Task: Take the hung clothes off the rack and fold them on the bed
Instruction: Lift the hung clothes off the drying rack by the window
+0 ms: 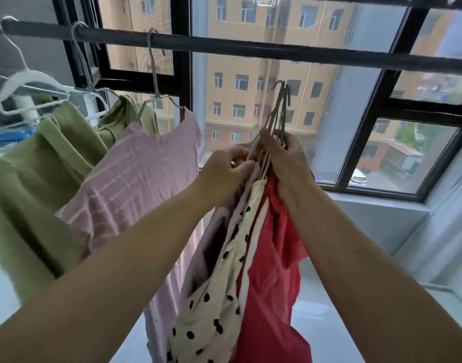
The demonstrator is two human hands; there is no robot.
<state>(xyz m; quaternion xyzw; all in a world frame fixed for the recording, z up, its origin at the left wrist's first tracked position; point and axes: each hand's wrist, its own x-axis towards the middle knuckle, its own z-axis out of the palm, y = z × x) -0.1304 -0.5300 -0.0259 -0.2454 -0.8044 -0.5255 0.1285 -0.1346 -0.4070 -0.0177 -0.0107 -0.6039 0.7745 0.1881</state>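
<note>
A dark rail (pixel 224 49) runs across the window. My right hand (pixel 287 158) grips a bundle of grey hangers (pixel 278 111) held below the rail, off it. From them hang a red garment (pixel 271 271), a cream black-dotted garment (pixel 214 305) and a pale mauve one (pixel 211 231). My left hand (pixel 224 171) pinches the hanger wires and fabric at the bundle's left side. Still hung on the rail are a pink striped shirt (pixel 135 184) and two green garments (pixel 33 179), the second green one (pixel 125 113) behind.
An empty white hanger (pixel 22 82) hangs at the rail's far left. The black-framed window (pixel 376 108) is close behind, with a white sill (pixel 368 205) below right. A blue item (pixel 7 134) sits at the left edge.
</note>
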